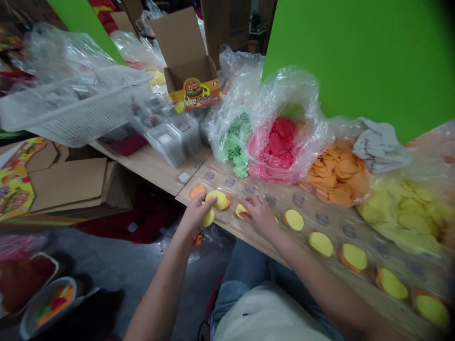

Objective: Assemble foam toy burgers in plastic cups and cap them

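Along the near edge of the surface, the left hand touches a yellow disc, the right hand another yellow disc. Whether the fingers grip, I cannot tell.

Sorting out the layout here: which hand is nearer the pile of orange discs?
The right hand, left of the pile of orange discs; the left hand sits farther left still.

Wooden worktop, pale and bare-grained near its edge, under a clear tray of round hollows in rows. Yellow discs seated on orange discs along the tray's near side, some hollows unfilled further back. Along the far side, plastic bags of green crumbs, red crumbs, orange slices and yellow flakes. Further left, clear tubs in a cluster, and a small white square just beside the tray.
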Demonstrator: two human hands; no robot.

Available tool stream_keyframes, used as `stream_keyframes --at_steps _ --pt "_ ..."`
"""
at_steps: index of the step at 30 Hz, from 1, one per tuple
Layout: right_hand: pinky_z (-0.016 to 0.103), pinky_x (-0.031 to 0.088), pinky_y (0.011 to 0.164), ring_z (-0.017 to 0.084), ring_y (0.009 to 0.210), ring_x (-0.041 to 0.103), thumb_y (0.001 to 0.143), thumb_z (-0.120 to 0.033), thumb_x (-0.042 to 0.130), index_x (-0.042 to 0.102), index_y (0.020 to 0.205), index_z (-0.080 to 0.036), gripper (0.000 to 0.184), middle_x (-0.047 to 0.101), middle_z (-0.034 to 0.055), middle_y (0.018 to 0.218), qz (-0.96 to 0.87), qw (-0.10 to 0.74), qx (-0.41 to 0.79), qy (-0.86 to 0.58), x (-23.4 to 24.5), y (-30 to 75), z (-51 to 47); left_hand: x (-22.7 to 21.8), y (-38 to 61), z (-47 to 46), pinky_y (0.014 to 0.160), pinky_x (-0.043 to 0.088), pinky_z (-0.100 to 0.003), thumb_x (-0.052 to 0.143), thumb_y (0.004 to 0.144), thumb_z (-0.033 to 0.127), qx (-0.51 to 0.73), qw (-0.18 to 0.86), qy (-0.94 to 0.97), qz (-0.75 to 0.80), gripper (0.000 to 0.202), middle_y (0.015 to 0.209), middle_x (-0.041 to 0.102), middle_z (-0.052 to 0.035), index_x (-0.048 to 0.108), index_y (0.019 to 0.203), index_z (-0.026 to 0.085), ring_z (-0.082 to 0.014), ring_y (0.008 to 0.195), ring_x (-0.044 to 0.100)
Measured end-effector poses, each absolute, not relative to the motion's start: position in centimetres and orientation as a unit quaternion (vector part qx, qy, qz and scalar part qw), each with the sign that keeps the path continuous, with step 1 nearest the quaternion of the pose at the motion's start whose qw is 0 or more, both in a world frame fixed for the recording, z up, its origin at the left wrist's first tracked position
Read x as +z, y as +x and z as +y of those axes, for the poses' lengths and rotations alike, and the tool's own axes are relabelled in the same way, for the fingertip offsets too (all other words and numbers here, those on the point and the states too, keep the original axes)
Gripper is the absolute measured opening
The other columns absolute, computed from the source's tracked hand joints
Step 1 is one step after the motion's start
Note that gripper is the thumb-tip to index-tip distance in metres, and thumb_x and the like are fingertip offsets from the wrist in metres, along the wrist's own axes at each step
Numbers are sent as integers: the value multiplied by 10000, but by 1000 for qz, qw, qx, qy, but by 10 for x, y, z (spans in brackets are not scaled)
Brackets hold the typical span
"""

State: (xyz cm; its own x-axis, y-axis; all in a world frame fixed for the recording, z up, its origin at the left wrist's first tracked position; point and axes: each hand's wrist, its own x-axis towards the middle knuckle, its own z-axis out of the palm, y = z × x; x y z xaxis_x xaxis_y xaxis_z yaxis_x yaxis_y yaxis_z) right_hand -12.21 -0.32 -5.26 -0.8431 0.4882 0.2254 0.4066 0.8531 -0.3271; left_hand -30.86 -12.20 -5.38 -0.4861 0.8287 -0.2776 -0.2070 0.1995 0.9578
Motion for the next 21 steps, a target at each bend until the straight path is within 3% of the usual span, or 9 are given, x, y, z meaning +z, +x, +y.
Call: stream_keyframes --at_steps 4,6,8,11,14,18,21 --pt "353 400 830 198 965 487 822 -328 489 518 1116 -192 326 539 86 1049 -871 225 318 -299 -44 -135 -10 -48 -304 -121 526 336 -183 605 701 400 586 516 248 573 344 733 578 -13 590 936 149 -100 576 476" --pt "296 444 723 167 857 539 814 -358 482 489 1121 -177 357 572 68 978 -813 196 460 -299 -46 -154 -13 -47 -303 -119 543 349 -187 611 701 382 587 525 255 561 341 743 588 -15 596 950 149 -104 590 489" --pt "248 442 622 138 723 558 806 -342 481 479 1097 -165 341 592 33 840 -787 164 513 -302 -52 -175 -13 -49 -306 -115 580 368 -200 620 694 377 594 496 249 582 340 768 605 -24 612 945 147 -119 632 511" --pt "235 413 606 130 665 545 795 -280 492 464 1097 -171 322 586 6 749 -861 139 358 -333 -61 -198 -10 -58 -315 -113 663 388 -226 673 641 354 610 436 219 625 337 813 624 -46 639 894 134 -154 725 539" --pt "269 393 703 166 793 538 789 -200 493 529 1019 -165 235 606 57 829 -932 90 180 -300 -67 -203 -9 -66 -324 -118 769 386 -247 691 622 345 632 397 188 639 341 883 629 -64 635 881 131 -183 859 550" --pt "303 367 781 203 888 509 790 -155 480 596 873 -150 143 610 98 869 -950 76 147 -264 -68 -197 -10 -65 -329 -135 768 432 -265 582 728 380 703 440 86 552 325 970 616 -68 586 960 152 -169 884 574" --pt "304 367 787 203 884 509 791 -164 488 609 855 -151 138 614 91 868 -952 83 141 -257 -66 -196 -11 -61 -331 -148 716 469 -244 636 683 193 745 502 26 438 362 1007 601 -61 541 1032 174 -137 813 594"
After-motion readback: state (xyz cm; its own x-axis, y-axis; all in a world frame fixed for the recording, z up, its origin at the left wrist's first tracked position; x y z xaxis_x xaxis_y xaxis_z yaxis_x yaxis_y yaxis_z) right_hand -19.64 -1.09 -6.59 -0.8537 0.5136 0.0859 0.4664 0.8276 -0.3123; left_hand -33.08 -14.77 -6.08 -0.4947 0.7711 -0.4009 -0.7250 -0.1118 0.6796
